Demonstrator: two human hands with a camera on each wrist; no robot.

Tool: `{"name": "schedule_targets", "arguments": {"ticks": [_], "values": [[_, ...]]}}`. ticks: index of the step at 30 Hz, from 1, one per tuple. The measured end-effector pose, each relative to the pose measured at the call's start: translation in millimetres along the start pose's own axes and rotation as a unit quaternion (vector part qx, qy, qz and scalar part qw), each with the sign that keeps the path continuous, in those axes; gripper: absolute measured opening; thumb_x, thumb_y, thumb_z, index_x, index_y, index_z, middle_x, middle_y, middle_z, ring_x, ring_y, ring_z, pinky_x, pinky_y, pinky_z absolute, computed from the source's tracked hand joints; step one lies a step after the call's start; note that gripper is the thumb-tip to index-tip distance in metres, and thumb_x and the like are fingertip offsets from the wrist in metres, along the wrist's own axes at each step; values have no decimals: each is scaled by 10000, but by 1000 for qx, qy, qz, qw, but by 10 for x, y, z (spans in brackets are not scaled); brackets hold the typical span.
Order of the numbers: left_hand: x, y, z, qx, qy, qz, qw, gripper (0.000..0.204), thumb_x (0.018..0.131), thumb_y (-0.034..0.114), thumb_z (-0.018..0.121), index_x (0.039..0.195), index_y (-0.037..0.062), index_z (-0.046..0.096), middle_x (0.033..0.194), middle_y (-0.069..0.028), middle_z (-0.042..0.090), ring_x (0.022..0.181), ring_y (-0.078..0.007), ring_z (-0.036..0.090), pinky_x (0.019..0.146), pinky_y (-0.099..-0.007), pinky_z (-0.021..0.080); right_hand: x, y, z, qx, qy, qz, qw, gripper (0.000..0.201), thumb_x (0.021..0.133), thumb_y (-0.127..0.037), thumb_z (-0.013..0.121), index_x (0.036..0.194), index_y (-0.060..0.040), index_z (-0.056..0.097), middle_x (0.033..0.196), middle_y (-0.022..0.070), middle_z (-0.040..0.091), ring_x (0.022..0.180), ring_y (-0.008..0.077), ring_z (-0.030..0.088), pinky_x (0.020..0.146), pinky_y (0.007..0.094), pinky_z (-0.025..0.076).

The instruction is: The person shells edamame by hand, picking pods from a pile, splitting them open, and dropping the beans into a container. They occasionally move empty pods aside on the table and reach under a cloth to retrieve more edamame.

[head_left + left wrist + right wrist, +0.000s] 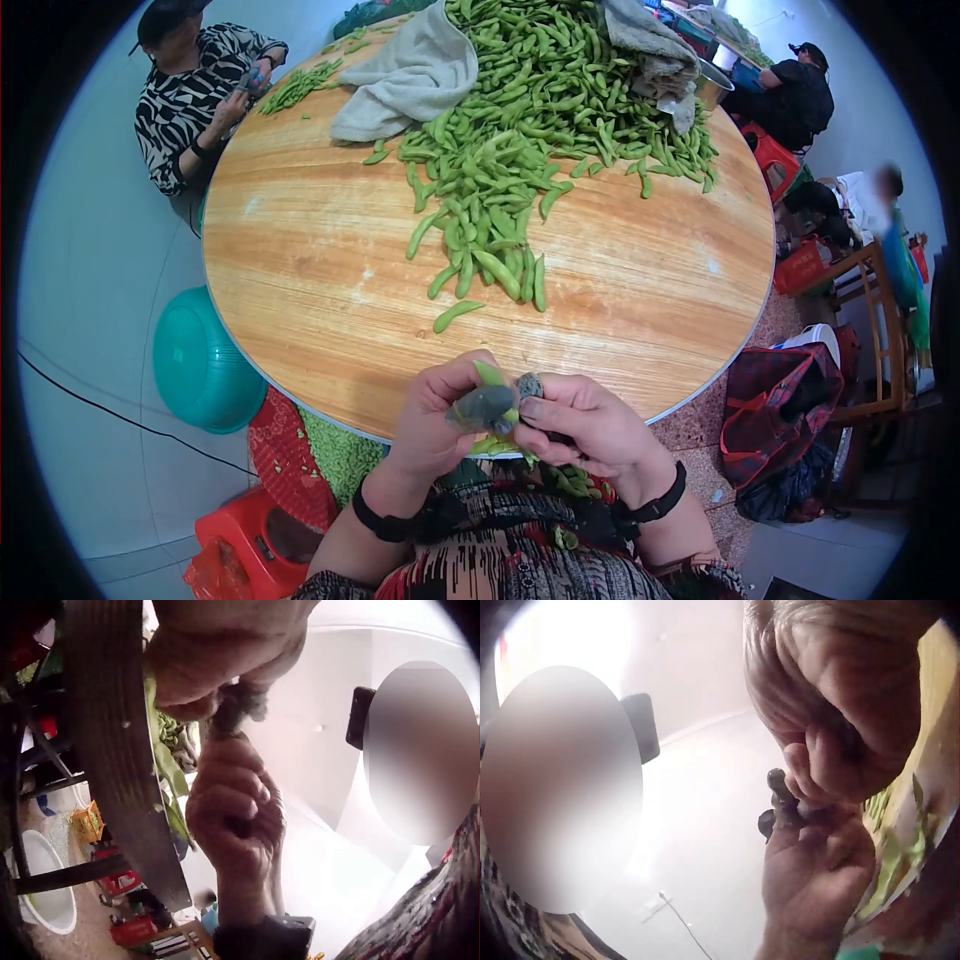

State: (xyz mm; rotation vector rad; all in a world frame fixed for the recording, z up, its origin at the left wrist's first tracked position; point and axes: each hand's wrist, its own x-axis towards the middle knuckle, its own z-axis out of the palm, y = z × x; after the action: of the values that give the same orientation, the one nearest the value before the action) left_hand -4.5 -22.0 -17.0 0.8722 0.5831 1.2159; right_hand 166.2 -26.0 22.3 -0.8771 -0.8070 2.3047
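Observation:
At the near edge of the round table, my left hand (430, 415) holds a green soybean pod (489, 373) between thumb and fingers. Dark grey covers (484, 406) wrap fingertips of this hand and hide much of the pod. My right hand (590, 420) meets it from the right, thumb and curled fingers pinching at the pod's end; a grey cover (530, 385) shows on one of its fingertips. In the left wrist view the right hand (236, 795) is curled against the left. The right wrist view shows the left hand (817, 877) below, with dark-tipped fingers.
A large heap of soybean pods (540, 90) spreads over the table (320, 220), with a single pod (458, 316) nearest me. Grey cloths (410, 80) lie on the heap. Shelled beans (340, 445), a teal basin (205, 360) and a red stool (250, 545) are at left. Other people sit around.

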Motion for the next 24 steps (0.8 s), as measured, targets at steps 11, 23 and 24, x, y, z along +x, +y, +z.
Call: {"name": "schedule_targets", "arguments": {"ticks": [11, 23, 24], "values": [[-51, 168, 77, 92, 57, -69, 992, 198, 771, -12, 641, 940, 1, 540, 840, -2, 545, 774, -64, 529, 671, -206, 431, 103, 135, -12, -351, 157, -183, 905, 145, 894, -125, 506, 786, -40, 551, 607, -30, 490, 472, 17, 380, 419, 172, 282], [16, 184, -285, 108, -134, -140, 975, 415, 880, 116, 547, 1241, -52, 432, 1034, -35, 586, 900, -82, 558, 815, -226, 437, 100, 160, -5, -377, 181, -183, 890, 124, 853, -125, 573, 787, -20, 570, 561, 21, 511, 443, 76, 429, 408, 231, 330], [21, 142, -329, 216, -140, -86, 963, 482, 855, 97, 555, 1283, -35, 376, 1011, -69, 602, 883, -125, 582, 799, -247, 446, 102, 158, -10, -521, 207, -296, 773, 120, 843, -121, 583, 798, -9, 577, 560, 55, 527, 434, 112, 464, 411, 259, 359]]}}
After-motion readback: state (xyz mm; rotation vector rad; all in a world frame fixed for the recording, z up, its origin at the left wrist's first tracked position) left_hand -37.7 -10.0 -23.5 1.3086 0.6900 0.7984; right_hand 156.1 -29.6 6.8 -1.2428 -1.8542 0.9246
